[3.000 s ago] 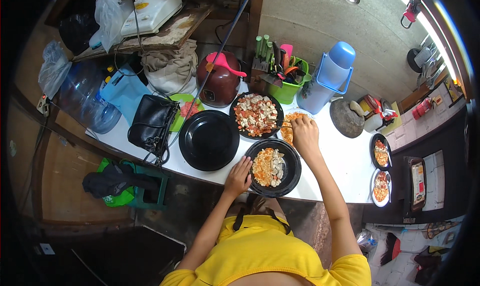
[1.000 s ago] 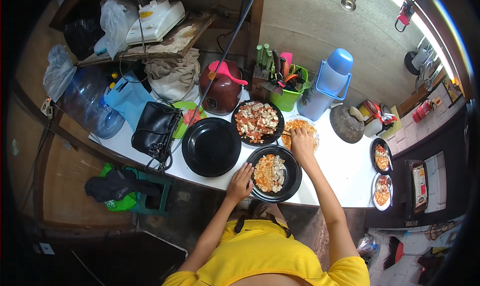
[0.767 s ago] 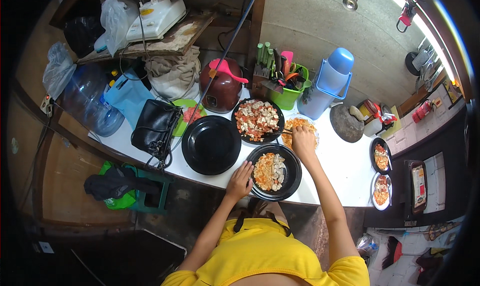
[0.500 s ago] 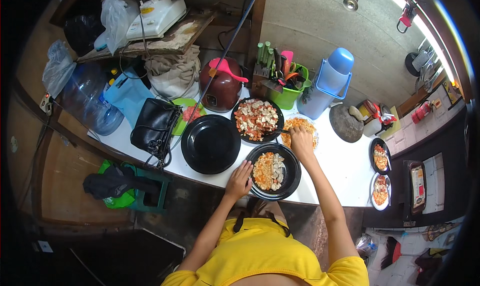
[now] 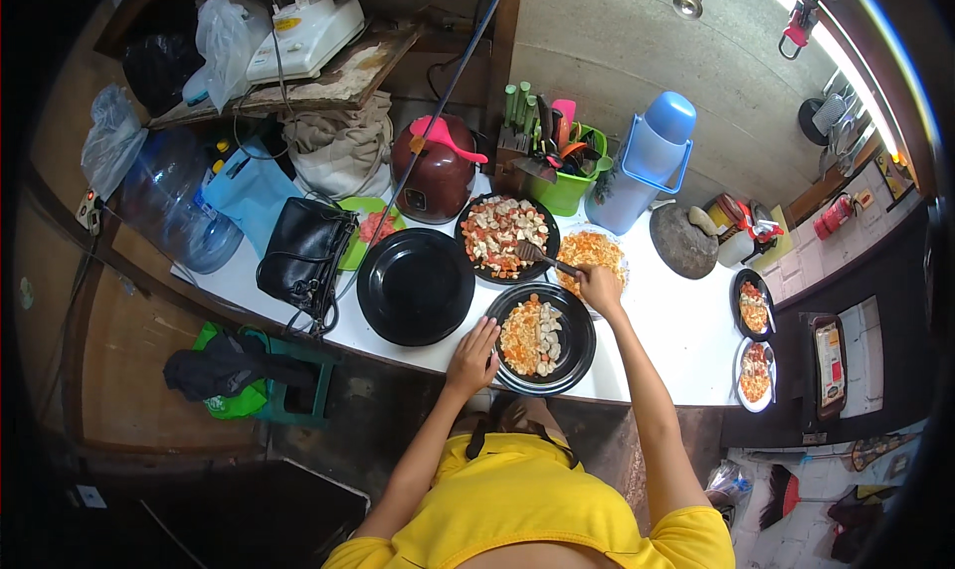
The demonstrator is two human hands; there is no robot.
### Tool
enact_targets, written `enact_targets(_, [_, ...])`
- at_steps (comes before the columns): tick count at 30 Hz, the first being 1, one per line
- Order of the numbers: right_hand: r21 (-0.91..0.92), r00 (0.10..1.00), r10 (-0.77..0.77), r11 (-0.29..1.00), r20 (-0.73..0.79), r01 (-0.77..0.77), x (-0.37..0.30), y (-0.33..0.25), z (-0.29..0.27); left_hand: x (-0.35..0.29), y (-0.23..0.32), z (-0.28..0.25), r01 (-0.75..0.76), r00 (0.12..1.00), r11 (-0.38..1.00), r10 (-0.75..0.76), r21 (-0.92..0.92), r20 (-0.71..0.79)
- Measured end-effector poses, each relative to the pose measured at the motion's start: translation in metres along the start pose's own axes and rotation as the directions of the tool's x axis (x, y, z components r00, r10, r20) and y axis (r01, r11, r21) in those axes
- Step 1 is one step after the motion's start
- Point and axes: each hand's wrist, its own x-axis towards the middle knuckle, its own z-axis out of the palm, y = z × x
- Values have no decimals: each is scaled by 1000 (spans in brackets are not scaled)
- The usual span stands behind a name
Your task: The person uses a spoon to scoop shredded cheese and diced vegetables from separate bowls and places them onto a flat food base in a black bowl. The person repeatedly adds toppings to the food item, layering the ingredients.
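My left hand [image 5: 472, 358] lies against the left rim of a deep black plate [image 5: 578, 360], fingers stretched along the edge. Inside the plate, orange-and-pale shredded food [image 5: 521, 338] fills the left side, with sliced pale pieces [image 5: 549, 342] beside it. My right hand [image 5: 599, 288] is closed around the handle of a dark slotted spatula [image 5: 533, 254]. The spatula's head is at the right edge of a black plate heaped with diced red and white food [image 5: 505, 233]. Under my right hand, a white plate of orange shredded food [image 5: 589, 254] is partly covered.
A bare black plate [image 5: 415, 288] sits left, near a black handbag [image 5: 303, 256]. Behind stand a maroon rice cooker [image 5: 434, 176], green utensil holder [image 5: 565, 193] and blue jug [image 5: 642, 171]. At right are a stone mortar [image 5: 684, 243] and two filled plates [image 5: 755, 375].
My right hand has drawn slightly down and the spatula's head now shows at the diced food's edge. My left hand stays on the plate's rim. The whole view has shifted slightly.
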Motion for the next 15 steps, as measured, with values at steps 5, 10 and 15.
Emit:
enact_targets(5, [45,996,78,996,38,-80,-1,9,1,-2,0,-1,11,1000,1000,-11,1,5])
enact_targets(10, [236,983,148,957,109,-170,3,31,10,-2,1,-1,13,1000,1000,-13,2,9])
enact_targets(15, [454,963,170,856,207,-249,3,47,24,0,2,-3,12,1000,1000,-12,5,13])
